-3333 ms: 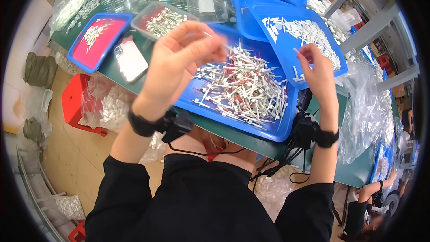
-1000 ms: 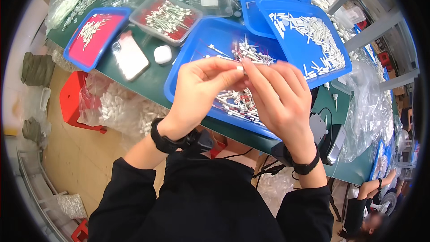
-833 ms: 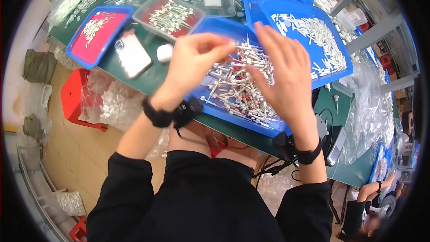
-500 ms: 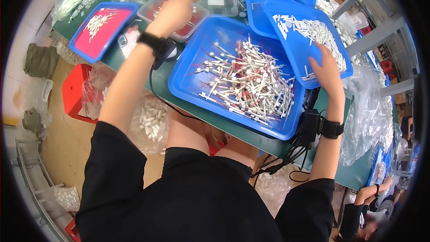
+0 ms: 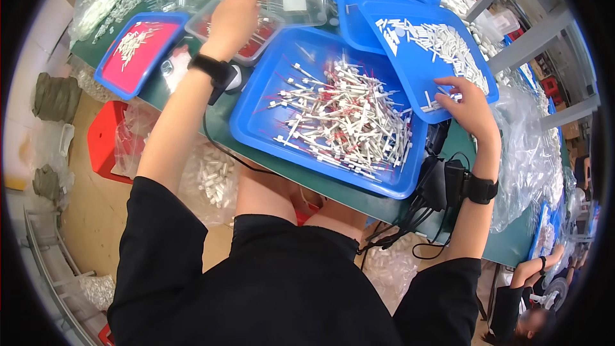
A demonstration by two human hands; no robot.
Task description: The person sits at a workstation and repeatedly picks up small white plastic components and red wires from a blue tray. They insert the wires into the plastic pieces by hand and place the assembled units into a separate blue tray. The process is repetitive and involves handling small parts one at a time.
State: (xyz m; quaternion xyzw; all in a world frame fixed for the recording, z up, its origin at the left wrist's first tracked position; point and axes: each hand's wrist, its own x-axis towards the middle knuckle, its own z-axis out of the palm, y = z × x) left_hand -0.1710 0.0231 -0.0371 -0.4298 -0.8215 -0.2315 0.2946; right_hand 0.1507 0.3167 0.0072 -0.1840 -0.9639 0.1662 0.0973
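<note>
My left hand (image 5: 232,24) reaches over a clear plastic box (image 5: 272,37) with thin white pieces on a red bottom; its fingertips are mostly hidden. My right hand (image 5: 469,106) is at the near end of a tilted blue tray (image 5: 405,72) bearing short white tubes (image 5: 448,48). Its thumb and forefinger stand apart, close to a few loose tubes. Between the hands lies a larger blue tray (image 5: 256,118), heaped with thin white sticks with white blocks and red strands (image 5: 349,112). The tilted tray overlaps its far right corner.
A small blue tray with a red lining (image 5: 148,61) holds more thin white pieces at the left. Clear bags cover the table's back. Black cables (image 5: 416,218) hang off the near edge. A red stool (image 5: 106,138) stands left, and another person works at far right.
My right hand has moved slightly down, its thumb and forefinger drawing closer together above the loose tubes. My left hand stays over the clear box. The whole view has shifted slightly.
</note>
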